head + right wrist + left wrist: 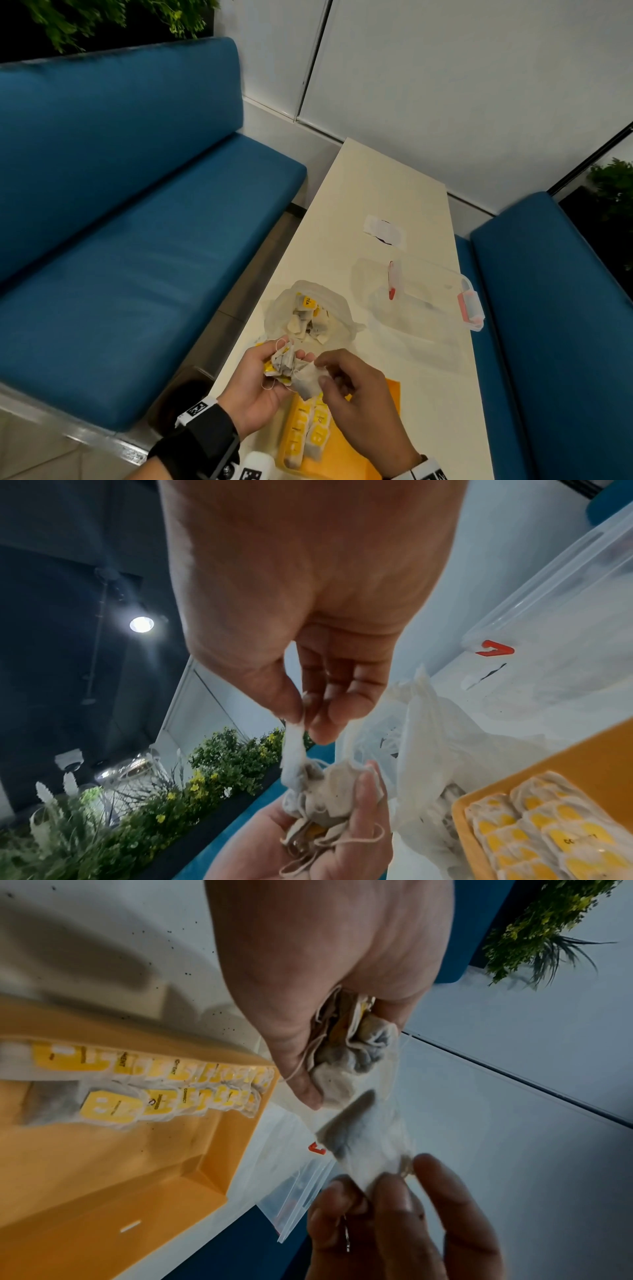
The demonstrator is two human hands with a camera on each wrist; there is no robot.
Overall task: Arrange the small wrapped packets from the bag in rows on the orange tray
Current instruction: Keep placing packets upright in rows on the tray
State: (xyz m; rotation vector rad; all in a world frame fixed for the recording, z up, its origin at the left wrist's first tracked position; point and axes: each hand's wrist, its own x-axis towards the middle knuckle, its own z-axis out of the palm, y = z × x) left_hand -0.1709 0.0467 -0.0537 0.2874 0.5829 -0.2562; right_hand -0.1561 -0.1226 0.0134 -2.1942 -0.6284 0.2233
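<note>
Left hand cups a tangled clump of soft white paper packets with yellow tags; right hand pinches one limp packet by its edge above the orange plastic tray (two rows laid). Light, tearable, strings likely to snag: grip corners.

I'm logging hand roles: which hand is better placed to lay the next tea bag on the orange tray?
Right. The right hand already pinches a single tea bag above the orange tray; the left hand is full, cupping a tangled bunch.
</note>
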